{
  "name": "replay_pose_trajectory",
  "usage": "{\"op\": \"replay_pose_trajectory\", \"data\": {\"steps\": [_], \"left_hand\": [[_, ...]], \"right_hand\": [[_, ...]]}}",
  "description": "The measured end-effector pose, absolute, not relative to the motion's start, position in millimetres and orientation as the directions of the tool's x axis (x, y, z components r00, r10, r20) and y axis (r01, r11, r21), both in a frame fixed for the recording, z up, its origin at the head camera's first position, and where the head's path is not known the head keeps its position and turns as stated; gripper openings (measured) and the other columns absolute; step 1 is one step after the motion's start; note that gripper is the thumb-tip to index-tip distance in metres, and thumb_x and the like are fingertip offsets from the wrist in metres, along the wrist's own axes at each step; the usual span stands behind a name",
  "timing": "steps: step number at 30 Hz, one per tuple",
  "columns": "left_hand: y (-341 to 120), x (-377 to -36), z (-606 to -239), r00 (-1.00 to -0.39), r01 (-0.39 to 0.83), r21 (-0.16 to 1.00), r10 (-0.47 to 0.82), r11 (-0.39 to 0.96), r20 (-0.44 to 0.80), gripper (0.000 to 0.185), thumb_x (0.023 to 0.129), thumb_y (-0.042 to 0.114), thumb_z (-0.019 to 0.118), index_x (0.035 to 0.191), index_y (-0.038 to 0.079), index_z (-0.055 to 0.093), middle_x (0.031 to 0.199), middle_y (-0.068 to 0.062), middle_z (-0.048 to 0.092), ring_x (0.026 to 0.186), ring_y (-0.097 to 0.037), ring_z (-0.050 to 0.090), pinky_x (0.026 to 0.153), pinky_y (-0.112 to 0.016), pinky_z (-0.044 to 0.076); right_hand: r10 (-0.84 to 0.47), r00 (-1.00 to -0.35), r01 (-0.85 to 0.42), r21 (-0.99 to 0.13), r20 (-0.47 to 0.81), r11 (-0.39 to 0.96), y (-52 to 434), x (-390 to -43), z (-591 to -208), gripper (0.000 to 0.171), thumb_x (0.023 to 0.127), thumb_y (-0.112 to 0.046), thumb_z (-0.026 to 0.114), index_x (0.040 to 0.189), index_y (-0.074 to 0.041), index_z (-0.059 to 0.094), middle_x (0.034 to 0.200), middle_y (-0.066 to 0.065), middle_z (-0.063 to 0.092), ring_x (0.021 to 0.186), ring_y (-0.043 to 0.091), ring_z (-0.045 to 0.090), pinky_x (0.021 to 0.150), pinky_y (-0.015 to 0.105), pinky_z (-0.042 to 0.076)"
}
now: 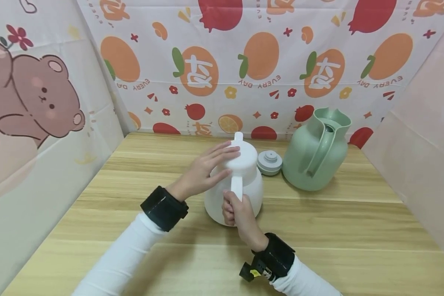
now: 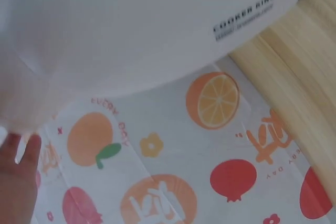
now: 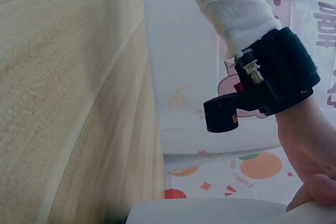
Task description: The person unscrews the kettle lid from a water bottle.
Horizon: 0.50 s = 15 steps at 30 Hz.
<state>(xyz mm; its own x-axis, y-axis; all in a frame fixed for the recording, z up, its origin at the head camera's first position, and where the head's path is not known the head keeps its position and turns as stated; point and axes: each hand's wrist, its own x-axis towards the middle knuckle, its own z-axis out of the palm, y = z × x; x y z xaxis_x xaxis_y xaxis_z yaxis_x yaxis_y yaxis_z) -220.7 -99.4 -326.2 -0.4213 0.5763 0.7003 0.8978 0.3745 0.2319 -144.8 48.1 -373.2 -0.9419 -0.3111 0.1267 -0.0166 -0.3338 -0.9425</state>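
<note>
A white vacuum jug (image 1: 214, 199) with a domed lid (image 1: 244, 157) stands upright near the middle of the table. My left hand (image 1: 207, 168) rests on the lid, its fingers extended across the top. Below, my right hand (image 1: 240, 211) grips the jug's white handle (image 1: 237, 187) with curled fingers. The left wrist view shows the jug's side with dark lettering (image 2: 244, 17), and some left fingers (image 2: 21, 177) at the edge. In the right wrist view, the white jug (image 3: 199, 211) fills part of the bottom edge.
A round grey stopper (image 1: 269, 162) lies just right of the white jug. Beyond it stands a green jug (image 1: 303, 160), its spout uncovered. Fruit-print cloth (image 1: 229, 111) hangs behind the wooden table (image 1: 336, 246), and a bear-print cloth (image 1: 52, 94) hangs at the left.
</note>
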Motion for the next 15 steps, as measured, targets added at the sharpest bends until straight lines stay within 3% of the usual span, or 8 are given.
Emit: {"op": "replay_pose_trajectory", "data": {"steps": [4,10,15], "left_hand": [[-92.0,-216.4,-328.4,-0.405,0.890,0.190,0.524,0.415,0.749,0.047,0.095,0.040,0.047,0.124,0.005,0.056,0.130,-0.008,0.051,0.128,-0.024,0.034,0.103,-0.039,0.026],[-83.6,-213.2,-328.6,-0.390,0.861,0.133,0.470,0.490,0.792,0.040,0.085,0.028,0.061,0.119,0.006,0.061,0.122,-0.009,0.057,0.119,-0.027,0.043,0.101,-0.039,0.027],[-79.6,-211.5,-324.7,-0.382,0.842,0.101,0.455,0.530,0.805,0.040,0.079,0.026,0.070,0.114,0.006,0.064,0.115,-0.010,0.059,0.108,-0.029,0.048,0.093,-0.040,0.033]], "right_hand": [[-0.309,-0.943,-0.016,-0.945,0.123,-0.327,48.3,-144.6,-372.7,0.042,0.092,-0.022,0.045,0.055,-0.008,0.029,0.046,-0.002,0.025,0.038,0.008,0.021,0.038,0.022,0.017],[-0.304,-0.946,-0.007,-0.946,0.111,-0.323,47.6,-144.7,-371.7,0.041,0.091,-0.022,0.045,0.055,-0.009,0.029,0.046,-0.002,0.025,0.038,0.008,0.021,0.038,0.022,0.016],[-0.307,-0.945,-0.004,-0.945,0.110,-0.327,47.1,-143.9,-370.3,0.040,0.090,-0.020,0.044,0.056,-0.008,0.029,0.046,-0.002,0.025,0.037,0.008,0.021,0.038,0.022,0.016]]}}
